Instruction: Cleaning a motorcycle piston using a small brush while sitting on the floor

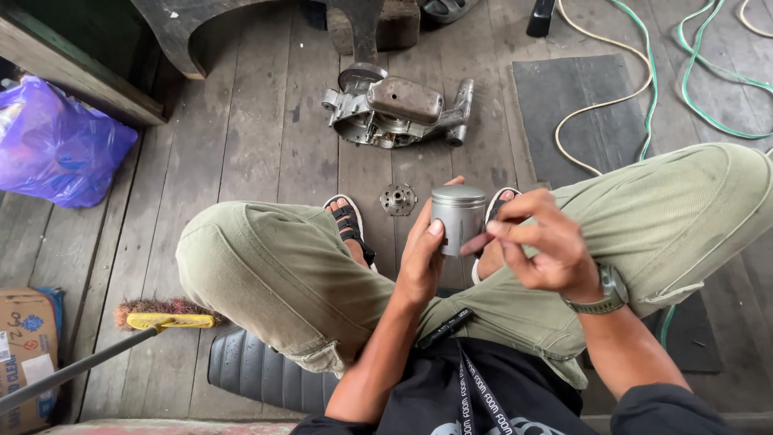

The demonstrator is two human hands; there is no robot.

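My left hand (423,258) grips the grey piston (458,217) at frame centre; my right hand (539,250) pinches its side, best kept steady.

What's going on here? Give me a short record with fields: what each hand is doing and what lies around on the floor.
Left hand: left hand grips the metal cylinder from the side, holding it upright
Right hand: right hand has its fingertips at the cylinder's side
Posture: seated, knees apart, sandals on
Floor: wooden planks
Ahead: engine part; small round metal piece between the feet
Left side: purple bag, broom, cardboard box
Right side: dark mat, cables
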